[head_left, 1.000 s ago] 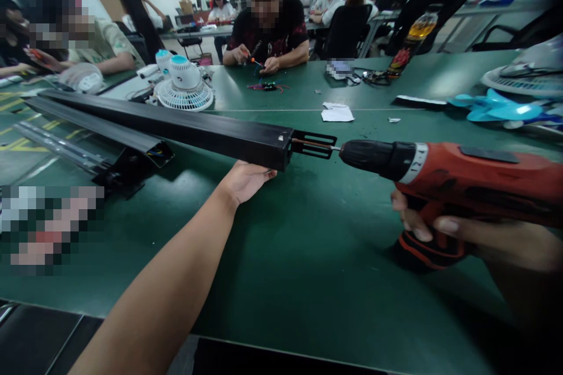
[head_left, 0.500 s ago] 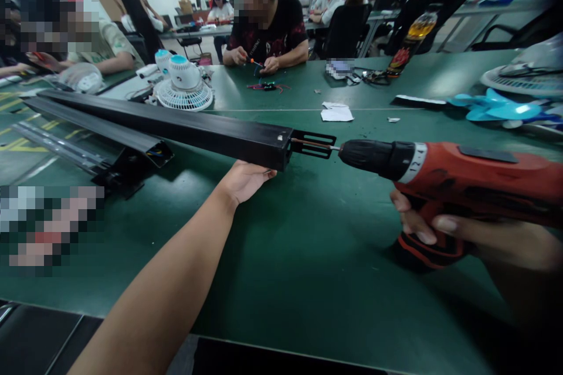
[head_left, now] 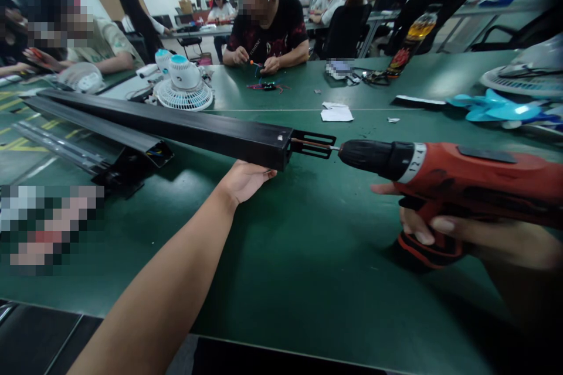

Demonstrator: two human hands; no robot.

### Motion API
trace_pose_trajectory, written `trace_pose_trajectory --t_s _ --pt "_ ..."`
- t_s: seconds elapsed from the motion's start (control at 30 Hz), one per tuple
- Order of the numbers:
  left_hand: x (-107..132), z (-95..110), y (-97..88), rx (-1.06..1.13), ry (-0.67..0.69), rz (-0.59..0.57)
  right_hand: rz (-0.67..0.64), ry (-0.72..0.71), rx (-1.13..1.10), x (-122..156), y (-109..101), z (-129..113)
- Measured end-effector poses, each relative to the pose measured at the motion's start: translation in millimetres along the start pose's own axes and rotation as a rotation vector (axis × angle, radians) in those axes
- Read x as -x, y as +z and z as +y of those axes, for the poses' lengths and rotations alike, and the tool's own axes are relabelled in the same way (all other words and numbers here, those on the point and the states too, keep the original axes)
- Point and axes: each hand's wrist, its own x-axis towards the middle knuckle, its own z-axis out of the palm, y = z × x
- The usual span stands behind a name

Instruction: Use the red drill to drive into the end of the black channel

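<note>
A long black metal channel (head_left: 176, 123) runs from the far left to the middle of the green table (head_left: 308, 269), its near end lifted. My left hand (head_left: 246, 179) cups that end from below, fingers curled under it. My right hand (head_left: 466, 234) is wrapped round the grip of a red and black cordless drill (head_left: 440, 173). One finger sticks out straight under the drill body. The drill's bit touches a small black end bracket (head_left: 314, 145) that juts from the channel's end.
A second black channel (head_left: 101, 129) and a silver rail (head_left: 53, 149) lie at the left. Small white and blue fans (head_left: 182, 85), white paper (head_left: 337, 112), a bottle (head_left: 411, 38) and blue fan blades (head_left: 497, 108) sit farther back. Other people work at the far side.
One finger of my right hand has stretched out under the drill's body. The drill, the channel and my left hand have stayed where they were.
</note>
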Motion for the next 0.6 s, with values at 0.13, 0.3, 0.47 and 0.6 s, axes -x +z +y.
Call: trace_pose_trajectory --t_s 0.13,0.3,0.47,0.6 --pt "-0.5 -0.2 0.2 0.000 0.007 0.003 0.023 0.023 -0.045 1.7 -0.5 3.5" --pt "0.3 0.3 1.4 -0.004 0.005 0.012 0.024 0.046 -0.085 3.7 -0.7 7.6" --pt "1.9 0.9 2.9 0.005 0.001 0.008 0.029 0.049 -0.118 4.4 -1.6 7.6" --pt "1.5 1.5 3.2 -0.006 0.000 0.011 0.016 0.056 -0.130 4.6 -2.0 8.6"
